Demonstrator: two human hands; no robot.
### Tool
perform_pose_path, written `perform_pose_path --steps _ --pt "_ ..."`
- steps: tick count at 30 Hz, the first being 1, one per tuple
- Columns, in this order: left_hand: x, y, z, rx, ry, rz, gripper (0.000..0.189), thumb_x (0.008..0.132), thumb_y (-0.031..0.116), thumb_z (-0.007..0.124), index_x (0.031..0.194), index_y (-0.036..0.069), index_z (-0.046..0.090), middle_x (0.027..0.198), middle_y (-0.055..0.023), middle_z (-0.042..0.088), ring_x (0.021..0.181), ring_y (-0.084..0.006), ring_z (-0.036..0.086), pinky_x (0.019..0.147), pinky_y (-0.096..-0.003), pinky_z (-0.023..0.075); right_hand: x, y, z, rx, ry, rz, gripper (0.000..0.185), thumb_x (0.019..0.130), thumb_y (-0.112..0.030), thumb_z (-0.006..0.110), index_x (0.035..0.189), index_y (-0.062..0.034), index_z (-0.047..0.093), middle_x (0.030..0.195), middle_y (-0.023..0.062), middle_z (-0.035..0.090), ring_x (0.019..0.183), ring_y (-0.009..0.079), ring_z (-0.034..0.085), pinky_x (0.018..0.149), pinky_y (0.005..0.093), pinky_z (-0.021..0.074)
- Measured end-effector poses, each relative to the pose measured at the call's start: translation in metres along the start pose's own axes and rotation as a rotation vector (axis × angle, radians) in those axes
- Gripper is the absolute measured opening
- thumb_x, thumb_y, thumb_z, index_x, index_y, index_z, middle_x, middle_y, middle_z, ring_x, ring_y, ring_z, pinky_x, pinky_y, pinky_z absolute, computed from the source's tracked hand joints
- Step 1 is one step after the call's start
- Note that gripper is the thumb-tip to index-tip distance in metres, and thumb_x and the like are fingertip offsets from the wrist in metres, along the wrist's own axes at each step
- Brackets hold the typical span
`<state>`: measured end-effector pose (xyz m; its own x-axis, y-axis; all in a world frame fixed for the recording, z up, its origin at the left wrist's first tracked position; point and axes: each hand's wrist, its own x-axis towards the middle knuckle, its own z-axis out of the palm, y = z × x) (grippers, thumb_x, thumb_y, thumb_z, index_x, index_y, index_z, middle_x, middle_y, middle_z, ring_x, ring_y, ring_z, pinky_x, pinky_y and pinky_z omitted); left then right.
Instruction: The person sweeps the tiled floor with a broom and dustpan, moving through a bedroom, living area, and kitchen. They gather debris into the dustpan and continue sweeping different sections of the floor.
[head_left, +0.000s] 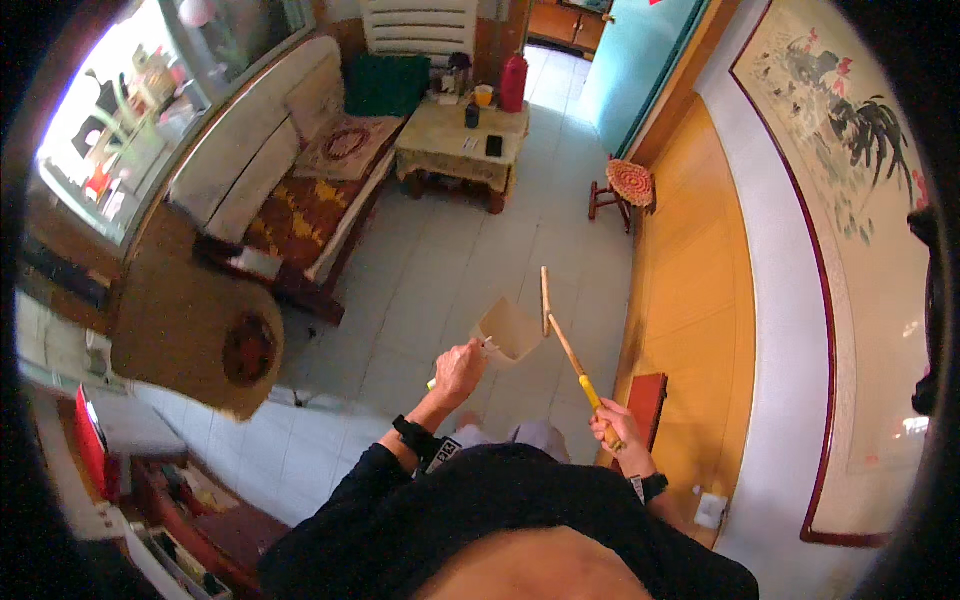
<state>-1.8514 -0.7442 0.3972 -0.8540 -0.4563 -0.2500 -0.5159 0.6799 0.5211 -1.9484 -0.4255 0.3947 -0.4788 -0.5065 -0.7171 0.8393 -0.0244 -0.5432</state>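
My left hand (460, 369) is closed around the handle of a pale scoop-like container (511, 330), perhaps a dustpan, held in front of my legs above the tiled floor (442, 255). In my right hand (616, 426) is the yellow grip of a long-handled tool (576, 360) with a wooden shaft and a narrow crosswise head (545, 300). That head lies just right of the pale container; whether the two touch, I cannot tell. What the container holds is not clear. Both wrists wear dark bands.
A wooden sofa (300, 217) with cushions stands at the left, beyond a cloth-covered piece (202, 322). Ahead is a low table (450, 135) bearing a phone, a cup and a red flask (514, 84). A small stool (628, 184) and a reddish board (646, 405) are by the right wall.
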Motion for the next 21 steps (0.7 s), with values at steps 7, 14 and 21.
perform_pose_path --steps 7,14,21 --pt "0.21 0.056 0.01 -0.009 0.045 0.085 0.024 0.075 0.018 0.057 0.095 0.004 0.056 0.08 -0.0196 0.062 0.076 -0.0387 0.06 0.066 -0.0473 0.0469 0.104 -0.115 -0.037 0.055 0.093 -0.088 0.048 0.082 -0.006 0.052 0.127 -0.0017 0.035 0.078 0.0081 0.049 0.053 0.0108 0.047 0.045 0.0239 0.0402" --pt "0.368 0.123 -0.021 -0.024 0.108 0.121 0.027 0.074 0.022 0.061 0.095 0.005 0.056 0.078 -0.0188 0.062 0.078 -0.0383 0.059 0.065 -0.0471 0.0457 0.22 -0.291 -0.035 -0.129 -0.002 -0.156 0.05 0.079 -0.007 0.055 0.126 -0.0033 0.039 0.075 0.0073 0.051 0.053 0.0111 0.048 0.044 0.0236 0.0405" --pt "0.535 0.159 -0.066 -0.073 0.171 0.07 0.029 0.075 0.024 0.062 0.096 0.006 0.057 0.081 -0.0184 0.062 0.078 -0.0382 0.059 0.065 -0.0461 0.0454 0.361 -0.478 0.018 -0.074 -0.02 -0.214 0.053 0.08 -0.005 0.051 0.129 -0.001 0.032 0.073 0.0072 0.049 0.052 0.0091 0.047 0.043 0.0199 0.0407"
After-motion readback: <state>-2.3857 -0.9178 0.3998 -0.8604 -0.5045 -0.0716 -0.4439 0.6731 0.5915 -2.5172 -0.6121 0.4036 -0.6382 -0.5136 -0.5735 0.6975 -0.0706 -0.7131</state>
